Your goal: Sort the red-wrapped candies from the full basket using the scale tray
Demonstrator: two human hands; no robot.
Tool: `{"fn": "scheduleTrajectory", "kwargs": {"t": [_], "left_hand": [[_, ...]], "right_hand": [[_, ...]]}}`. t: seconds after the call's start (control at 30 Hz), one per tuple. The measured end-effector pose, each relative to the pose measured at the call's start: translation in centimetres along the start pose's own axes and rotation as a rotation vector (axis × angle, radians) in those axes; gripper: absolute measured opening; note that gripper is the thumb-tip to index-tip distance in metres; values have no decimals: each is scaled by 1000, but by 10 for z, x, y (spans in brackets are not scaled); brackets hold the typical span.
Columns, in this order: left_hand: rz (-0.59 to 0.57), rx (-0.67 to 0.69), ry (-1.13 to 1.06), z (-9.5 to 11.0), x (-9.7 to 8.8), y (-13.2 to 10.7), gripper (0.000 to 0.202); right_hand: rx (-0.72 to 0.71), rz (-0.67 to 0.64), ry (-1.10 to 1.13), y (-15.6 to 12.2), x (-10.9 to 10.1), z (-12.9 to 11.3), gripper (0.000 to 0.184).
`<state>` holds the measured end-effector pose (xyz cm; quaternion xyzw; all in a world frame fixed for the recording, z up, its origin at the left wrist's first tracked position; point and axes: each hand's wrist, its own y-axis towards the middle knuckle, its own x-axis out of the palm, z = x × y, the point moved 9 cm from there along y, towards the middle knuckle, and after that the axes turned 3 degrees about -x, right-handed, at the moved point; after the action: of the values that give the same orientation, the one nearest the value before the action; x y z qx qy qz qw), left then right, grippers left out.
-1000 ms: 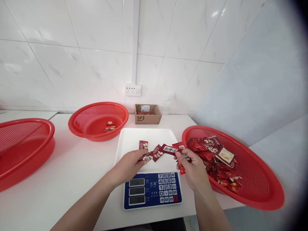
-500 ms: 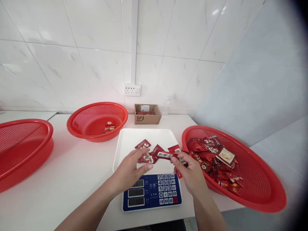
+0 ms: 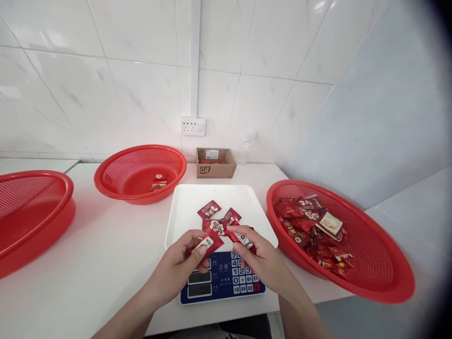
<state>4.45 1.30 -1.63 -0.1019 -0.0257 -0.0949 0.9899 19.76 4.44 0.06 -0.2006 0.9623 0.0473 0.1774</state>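
Observation:
Pinched in my left hand [image 3: 183,261] is a small red candy packet [image 3: 207,242] with a white label. My right hand [image 3: 263,256] grips another red candy packet [image 3: 243,239], also white-labelled; its fingers partly hide it. Both hands hover over the front of a white scale [image 3: 247,197], above its blue keypad panel [image 3: 223,294]. On the scale's pan lie several dark red packets [image 3: 209,209] with white lettering, just beyond my fingertips.
At right, a red plastic basket [image 3: 384,268] holds many packets. Two more red baskets stand left: one [image 3: 116,165] with a few packets, another [image 3: 38,226] cut off by the frame. A small cardboard box [image 3: 217,170] sits behind the scale.
My left hand, spread over the pan before, has closed on a packet and drawn back. The right hand has shifted left, nearer to it, still gripping a packet.

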Motion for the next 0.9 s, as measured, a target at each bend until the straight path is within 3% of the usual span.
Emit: {"fn": "scheduleTrajectory", "kwargs": {"t": [0.13, 0.27, 0.4, 0.53, 0.67, 0.8, 0.9], "left_hand": [[129, -1, -53, 1, -17, -1, 29], [214, 39, -24, 6, -26, 0, 23], [254, 42, -45, 4, -29, -2, 23], [257, -13, -118, -4, -31, -6, 27], [223, -49, -276, -11, -28, -8, 29], [260, -31, -435, -9, -25, -8, 30], [126, -1, -519, 1, -5, -5, 37]], "right_hand": [[-4, 95, -113, 6, -10, 5, 32], [-104, 189, -490, 24, -12, -5, 27], [-143, 29, -807, 45, 13, -17, 23], [-140, -93, -946, 55, 29, -22, 25], [-138, -76, -912, 57, 27, -25, 26], [-150, 25, -602, 46, 19, -41, 35], [-227, 3, -435, 35, 27, -60, 33]]}}
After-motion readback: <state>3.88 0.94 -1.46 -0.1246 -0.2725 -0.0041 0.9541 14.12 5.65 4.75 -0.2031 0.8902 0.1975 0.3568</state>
